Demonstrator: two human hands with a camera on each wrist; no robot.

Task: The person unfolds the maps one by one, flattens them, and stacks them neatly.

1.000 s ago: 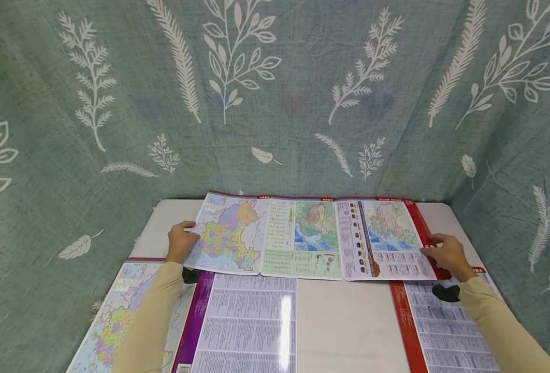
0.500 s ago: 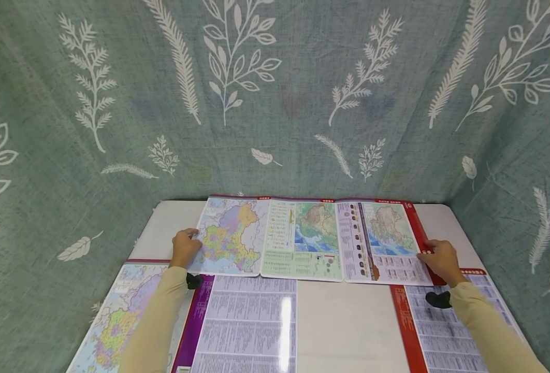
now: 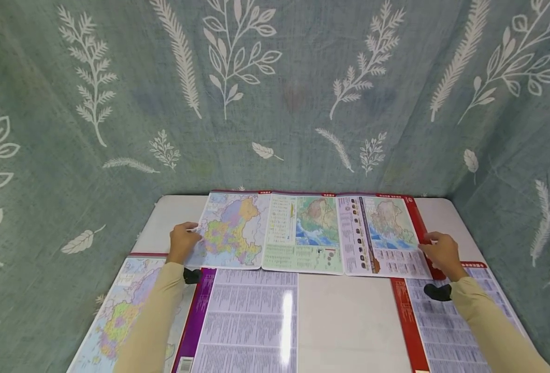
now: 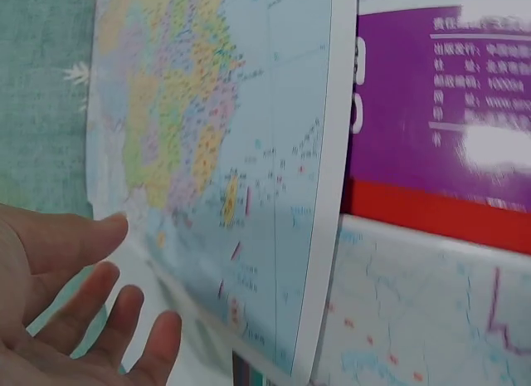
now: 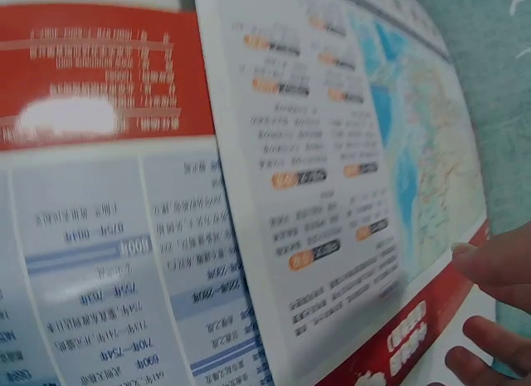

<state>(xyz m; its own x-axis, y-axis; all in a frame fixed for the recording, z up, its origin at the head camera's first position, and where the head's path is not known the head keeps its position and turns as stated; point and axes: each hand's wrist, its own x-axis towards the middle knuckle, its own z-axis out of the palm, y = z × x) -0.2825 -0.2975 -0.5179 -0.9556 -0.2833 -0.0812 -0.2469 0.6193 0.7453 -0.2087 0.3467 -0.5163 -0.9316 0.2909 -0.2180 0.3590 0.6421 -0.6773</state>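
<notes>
A three-panel folding map sheet (image 3: pixel 303 233) lies across the far part of the table, over the edges of other printed sheets. At its left edge is my left hand (image 3: pixel 183 243), the thumb close to the coloured map panel. In the left wrist view, the fingers (image 4: pixel 124 320) are spread apart beside the sheet's edge. My right hand (image 3: pixel 443 255) is at the red right border. The right wrist view has the thumb touching that border, with loosely bent fingers (image 5: pixel 498 344) outside the edge; part of this hand is cut off.
A coloured map (image 3: pixel 126 311) lies at the left, beside a purple-edged text sheet (image 3: pixel 251 321). A red-edged text sheet (image 3: pixel 452 321) lies at the right. The white table top (image 3: pixel 349 321) shows between them. A green leaf-patterned curtain (image 3: pixel 293 103) hangs behind the table.
My right hand has shifted slightly left at the sheet's red border. The left hand stays at the left edge with little movement. The sheet's right side has moved slightly inward.
</notes>
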